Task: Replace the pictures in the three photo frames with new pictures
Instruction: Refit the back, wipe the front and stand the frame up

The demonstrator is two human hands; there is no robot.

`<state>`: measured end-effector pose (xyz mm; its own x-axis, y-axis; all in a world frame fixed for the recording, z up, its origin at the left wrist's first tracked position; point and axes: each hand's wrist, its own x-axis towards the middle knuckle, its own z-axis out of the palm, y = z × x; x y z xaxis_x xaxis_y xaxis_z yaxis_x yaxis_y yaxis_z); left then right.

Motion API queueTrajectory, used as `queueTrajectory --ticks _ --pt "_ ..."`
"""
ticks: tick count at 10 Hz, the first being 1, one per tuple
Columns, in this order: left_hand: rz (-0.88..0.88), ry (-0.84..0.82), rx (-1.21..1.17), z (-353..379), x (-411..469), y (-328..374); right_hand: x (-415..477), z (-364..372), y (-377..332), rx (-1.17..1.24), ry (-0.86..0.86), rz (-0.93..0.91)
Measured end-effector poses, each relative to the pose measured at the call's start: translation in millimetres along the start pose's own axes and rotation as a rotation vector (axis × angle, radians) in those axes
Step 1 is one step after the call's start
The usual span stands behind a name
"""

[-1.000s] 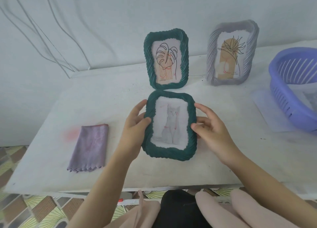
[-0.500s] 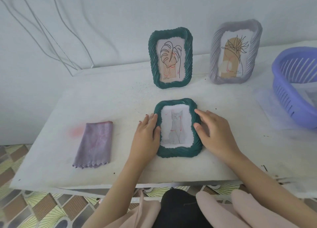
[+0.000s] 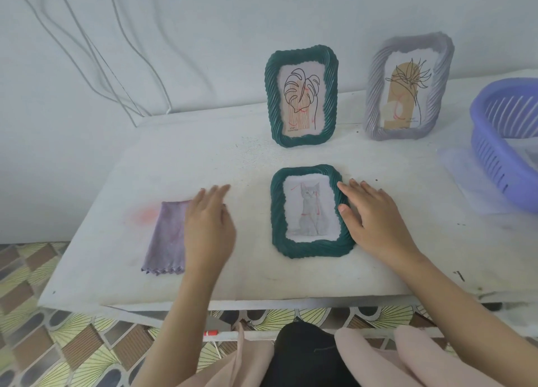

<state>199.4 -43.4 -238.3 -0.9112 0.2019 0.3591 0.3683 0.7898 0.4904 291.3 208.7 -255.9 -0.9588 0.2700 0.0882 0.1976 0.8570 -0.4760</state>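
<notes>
A dark green frame with a grey cat picture (image 3: pixel 310 210) lies flat, face up, on the white table (image 3: pixel 262 159). My right hand (image 3: pixel 374 216) rests open on the table against the frame's right edge, thumb touching the rim. My left hand (image 3: pixel 208 226) hovers open and blurred to the left, over the right edge of a purple cloth (image 3: pixel 167 238), holding nothing. Behind, a second green frame with a leaf drawing (image 3: pixel 301 95) stands upright. To its right stands a grey frame with a plant drawing (image 3: pixel 409 86).
A purple plastic basket (image 3: pixel 506 142) sits at the table's right edge on a clear plastic sheet (image 3: pixel 465 179). Wires hang down the wall at the back left. The table's front edge runs just above my knees; patterned floor tiles lie below on the left.
The cat frame went from held up in both hands to lying flat on the table. My left hand let go and moved left toward the cloth. My right hand stays at the frame's right edge.
</notes>
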Motion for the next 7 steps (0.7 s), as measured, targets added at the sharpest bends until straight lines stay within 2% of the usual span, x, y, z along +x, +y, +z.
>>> queueTrajectory --ticks 1,2,3,4,5,6,7 --pt "-0.230 0.038 0.204 -23 3 -29 0 1 0 -0.001 0.010 -0.001" --pt "-0.474 -0.149 0.258 -35 -1 -44 -1 1 -1 -0.005 0.016 -0.007" --pt "-0.430 -0.160 0.128 -42 -4 -55 -1 1 -1 0.002 0.021 -0.006" --pt "-0.533 -0.122 -0.154 -52 0 -50 -2 1 -3 0.009 0.035 0.002" --pt "-0.675 -0.158 -0.463 -62 7 -48 -3 0 -4 0.025 0.036 0.007" --pt "-0.712 -0.221 -0.686 -70 8 -45 -2 -1 -3 0.039 0.032 0.014" --pt "-0.651 -0.219 -0.822 -76 7 -40 -2 -1 -4 0.061 0.021 0.028"
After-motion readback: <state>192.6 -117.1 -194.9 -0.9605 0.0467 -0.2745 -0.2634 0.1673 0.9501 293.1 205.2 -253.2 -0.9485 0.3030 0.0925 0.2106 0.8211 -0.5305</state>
